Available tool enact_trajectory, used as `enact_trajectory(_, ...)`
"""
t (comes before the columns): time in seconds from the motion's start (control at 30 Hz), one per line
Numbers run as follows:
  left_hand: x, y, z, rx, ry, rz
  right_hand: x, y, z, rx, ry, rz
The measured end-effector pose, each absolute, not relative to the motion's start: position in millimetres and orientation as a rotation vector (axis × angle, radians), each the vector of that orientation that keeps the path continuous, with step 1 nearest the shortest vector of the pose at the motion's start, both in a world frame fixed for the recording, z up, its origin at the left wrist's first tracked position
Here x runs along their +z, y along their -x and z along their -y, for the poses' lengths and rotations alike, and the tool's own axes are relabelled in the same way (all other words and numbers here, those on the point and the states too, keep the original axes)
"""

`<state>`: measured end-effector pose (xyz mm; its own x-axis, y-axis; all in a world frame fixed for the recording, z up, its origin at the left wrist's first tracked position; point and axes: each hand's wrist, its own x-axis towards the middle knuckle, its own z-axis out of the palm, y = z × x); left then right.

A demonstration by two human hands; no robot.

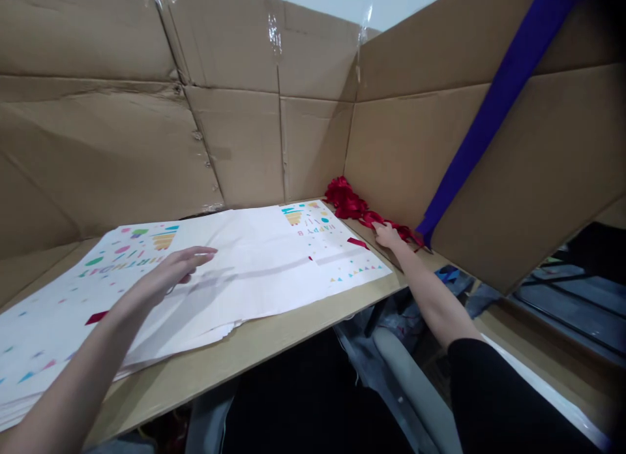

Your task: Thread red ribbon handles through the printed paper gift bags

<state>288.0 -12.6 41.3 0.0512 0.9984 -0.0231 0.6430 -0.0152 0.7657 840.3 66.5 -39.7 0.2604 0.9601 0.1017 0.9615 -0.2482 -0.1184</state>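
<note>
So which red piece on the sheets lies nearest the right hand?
The strip near the right edge of the sheets; the tiny bit and the leftmost strip lie farther.

workshop corner, taped cardboard walls [235,141], worktable [274,336], stacked printed sheets [274,265]

Free room above paper sheets [267,261] — cardboard walls [235,141] block far side, right.

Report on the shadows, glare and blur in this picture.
Head view: soft shadow on the white sheets beside the left hand; head view: bright glare on the clear tape along the top of the cardboard wall; head view: far right edge dark and soft.
</note>
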Motion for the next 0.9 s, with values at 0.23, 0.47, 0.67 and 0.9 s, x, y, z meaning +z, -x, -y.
enact_trajectory(0.23,57.0,-373.5,-1.9,0.855,-1.747,-1.411,-46.4,-828.7,-83.0,-0.078,2.378,1.823)
enact_trajectory(0.47,65.3,-440.7,-25.3,1.037,-2.013,-1.324,-26.0,-767.3,-98.7,-0.059,2.147,1.896)
enact_trajectory(0.67,41.3,-457.4,-61.4,0.790,-1.253,-1.090,6.3,-641.1,-81.3,0.068,1.359,2.086)
enact_trajectory(0.9,45.7,-417.7,-71.8,0.870,-0.908,-0.759,15.5,-579.3,-21.7,0.121,0.993,2.233)
